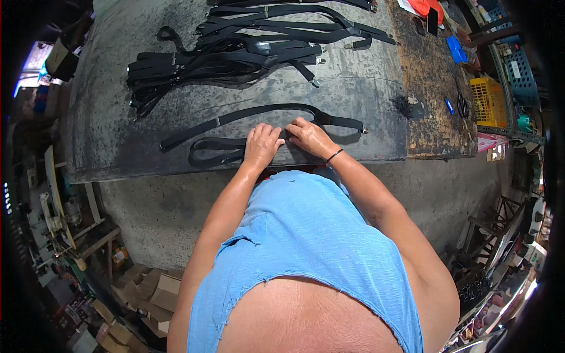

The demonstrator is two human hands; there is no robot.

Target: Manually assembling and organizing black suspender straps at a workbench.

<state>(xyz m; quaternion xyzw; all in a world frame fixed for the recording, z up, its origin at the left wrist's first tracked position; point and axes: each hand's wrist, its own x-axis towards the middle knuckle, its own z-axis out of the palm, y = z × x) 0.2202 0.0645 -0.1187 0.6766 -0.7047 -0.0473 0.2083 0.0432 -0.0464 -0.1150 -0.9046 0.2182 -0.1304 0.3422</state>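
A pair of black elastic suspenders lies near the front edge of the dark worktable, one long strap arching behind my hands. A metal clip shows at its right end, and a folded loop of strap rests by my left hand. My left hand is closed over the near strap, fingers curled down on it. Close beside it, my right hand pinches the strap near the black joining patch. Both sets of fingertips partly hide the piece between them.
Farther back lies a pile of black suspenders, with more straps behind. On the worn wooden board at right are a dark phone and blue items. A yellow basket stands beyond; cardboard boxes sit low at left.
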